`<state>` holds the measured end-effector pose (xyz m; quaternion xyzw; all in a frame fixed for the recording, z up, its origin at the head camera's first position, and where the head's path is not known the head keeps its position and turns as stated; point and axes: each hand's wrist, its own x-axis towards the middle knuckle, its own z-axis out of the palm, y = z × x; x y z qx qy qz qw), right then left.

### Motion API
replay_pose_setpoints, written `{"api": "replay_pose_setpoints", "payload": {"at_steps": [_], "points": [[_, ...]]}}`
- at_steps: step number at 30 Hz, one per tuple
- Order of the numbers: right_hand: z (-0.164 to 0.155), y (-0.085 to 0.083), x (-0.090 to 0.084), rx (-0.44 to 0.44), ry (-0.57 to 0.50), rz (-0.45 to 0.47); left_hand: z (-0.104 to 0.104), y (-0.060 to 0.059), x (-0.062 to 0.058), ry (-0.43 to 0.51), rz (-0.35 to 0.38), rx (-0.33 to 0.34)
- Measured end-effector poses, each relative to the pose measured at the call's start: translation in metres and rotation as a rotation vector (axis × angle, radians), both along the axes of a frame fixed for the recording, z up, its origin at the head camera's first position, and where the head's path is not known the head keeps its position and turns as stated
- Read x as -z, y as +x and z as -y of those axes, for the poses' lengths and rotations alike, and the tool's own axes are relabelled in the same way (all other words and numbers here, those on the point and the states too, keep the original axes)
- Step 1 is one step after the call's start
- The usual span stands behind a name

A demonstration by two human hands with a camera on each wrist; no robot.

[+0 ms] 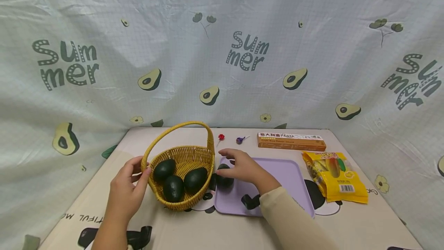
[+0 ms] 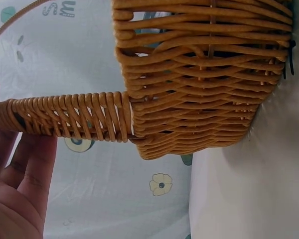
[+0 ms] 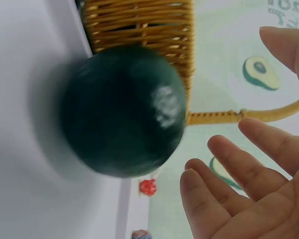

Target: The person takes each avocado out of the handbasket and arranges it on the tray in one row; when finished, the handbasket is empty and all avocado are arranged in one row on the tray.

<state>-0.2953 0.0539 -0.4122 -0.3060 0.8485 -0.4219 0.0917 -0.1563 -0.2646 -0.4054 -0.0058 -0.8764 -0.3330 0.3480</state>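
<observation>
A yellow wicker basket (image 1: pixel 185 203) with a tall arched handle stands left of the middle, holding three dark green avocados (image 1: pixel 174 188). The left hand (image 1: pixel 127 188) grips the near-left part of the basket's handle (image 2: pixel 70 115), thumb on one side and fingers on the other. On the left edge of a lilac tray (image 1: pixel 277 171) sits one more dark green avocado (image 1: pixel 224 180). Spread over it is the right hand (image 1: pixel 244 167), thumb and fingers apart. The right wrist view shows this avocado (image 3: pixel 123 112) beside the fingers, with a gap between them.
Behind the tray lie a red lollipop (image 1: pixel 221 137) and a purple lollipop (image 1: pixel 240 140). An orange-brown pasta box (image 1: pixel 291 142) is at the back right. A yellow candy bag (image 1: pixel 338 176) lies right of the tray. A printed curtain (image 1: pixel 222 57) encloses the table's back and sides.
</observation>
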Motion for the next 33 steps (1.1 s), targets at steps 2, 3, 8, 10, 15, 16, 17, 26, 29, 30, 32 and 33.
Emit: {"api": "replay_pose_setpoints", "payload": {"at_steps": [2, 3, 8, 10, 15, 16, 17, 26, 29, 30, 32, 33], "points": [[0.002, 0.001, -0.004, -0.009, 0.002, -0.01, 0.001, 0.0, 0.001, 0.02, 0.001, -0.002], [0.003, 0.001, -0.006, -0.014, 0.003, -0.014, 0.002, -0.001, 0.001, 0.034, 0.001, -0.001], [0.008, 0.0, -0.012, -0.033, 0.002, 0.007, 0.004, -0.003, 0.002, 0.124, 0.013, 0.017], [0.01, 0.0, -0.014, -0.041, -0.007, 0.019, 0.005, -0.004, 0.003, 0.157, 0.022, 0.023], [0.017, 0.0, -0.019, -0.072, -0.036, 0.046, 0.005, -0.004, 0.004, 0.202, 0.043, 0.028], [0.019, 0.0, -0.02, -0.077, -0.036, 0.051, 0.005, -0.003, 0.004, 0.205, 0.046, 0.03], [0.02, 0.0, -0.02, -0.078, -0.03, 0.055, 0.005, -0.003, 0.004, 0.207, 0.048, 0.031], [0.033, -0.002, -0.025, -0.09, 0.022, 0.094, 0.004, 0.0, 0.003, 0.221, 0.044, 0.046], [0.037, -0.003, -0.027, -0.106, 0.042, 0.096, 0.002, 0.001, 0.002, 0.225, 0.046, 0.045], [0.038, -0.003, -0.028, -0.111, 0.051, 0.094, 0.002, 0.001, 0.002, 0.223, 0.049, 0.043], [0.041, -0.003, -0.029, -0.114, 0.072, 0.1, 0.002, 0.001, 0.002, 0.225, 0.054, 0.042], [0.042, -0.003, -0.029, -0.116, 0.085, 0.1, 0.002, 0.001, 0.002, 0.225, 0.053, 0.042]]}}
